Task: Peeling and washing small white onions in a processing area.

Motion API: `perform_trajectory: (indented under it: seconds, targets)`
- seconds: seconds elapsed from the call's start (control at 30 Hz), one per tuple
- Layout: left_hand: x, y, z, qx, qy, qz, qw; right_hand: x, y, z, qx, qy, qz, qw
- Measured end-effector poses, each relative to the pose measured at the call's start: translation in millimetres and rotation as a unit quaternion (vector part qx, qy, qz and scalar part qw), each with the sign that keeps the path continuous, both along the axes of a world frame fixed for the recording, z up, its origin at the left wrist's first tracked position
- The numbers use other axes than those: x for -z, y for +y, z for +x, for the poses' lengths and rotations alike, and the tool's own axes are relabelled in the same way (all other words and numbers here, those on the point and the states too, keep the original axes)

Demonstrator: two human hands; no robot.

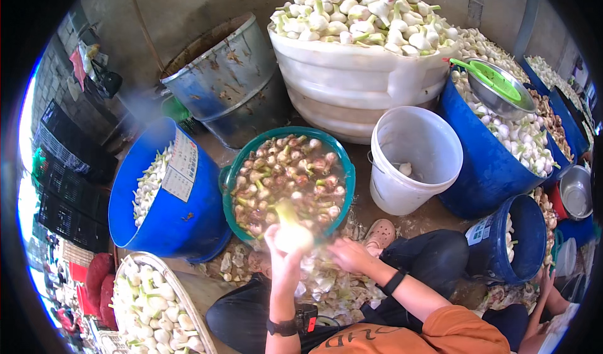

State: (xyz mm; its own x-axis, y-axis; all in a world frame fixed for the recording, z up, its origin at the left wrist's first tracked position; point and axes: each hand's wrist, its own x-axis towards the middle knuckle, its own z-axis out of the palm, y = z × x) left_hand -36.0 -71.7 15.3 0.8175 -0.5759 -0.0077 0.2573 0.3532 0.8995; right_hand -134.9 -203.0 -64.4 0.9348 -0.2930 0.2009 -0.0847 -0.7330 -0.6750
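My left hand point(282, 259) holds up a peeled white garlic bulb point(294, 236), its green stem pointing upward. Behind the bulb stands a green basin point(349, 184) of murky water, with many unpeeled, pinkish garlic bulbs point(282, 175) floating in it. Just right of the bulb and apart from it is my right hand point(351, 255), fingers bent and blurred. Whether anything small sits in those fingers cannot be made out. Loose garlic skins point(325, 283) lie in a heap below both hands, between my legs.
A blue bin point(207, 203) of garlic stands left, a white bucket point(393, 196) right. Behind rises a heaped white tub point(348, 85) beside a dirty metal drum point(240, 85). A basket point(188, 288) of bulbs sits front left. Another person's hand point(546, 281) shows by a dark blue bucket point(532, 241).
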Motion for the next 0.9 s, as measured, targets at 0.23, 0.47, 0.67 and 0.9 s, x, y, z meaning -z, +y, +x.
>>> perform_trajectory:
  seconds: [0.23, 0.47, 0.67, 0.9]
  targets:
    - [-1, 2, 9, 0.075, 0.073, -0.041, 0.994, -104, -6, 43, -0.033, -0.156, 0.195, 0.968]
    - [12, 0, 6, 0.023, -0.114, 0.125, 0.985, -105, 9, 40, 0.0, -0.19, 0.093, 0.977]
    - [-8, 3, 1, 0.103, -0.073, 0.166, 0.978, -117, 8, 22, -0.028, -0.163, 0.001, 0.986]
    - [1, 11, 15, 0.185, -0.051, 0.029, 0.981, -96, 2, 23, 0.036, -0.107, 0.277, 0.954]
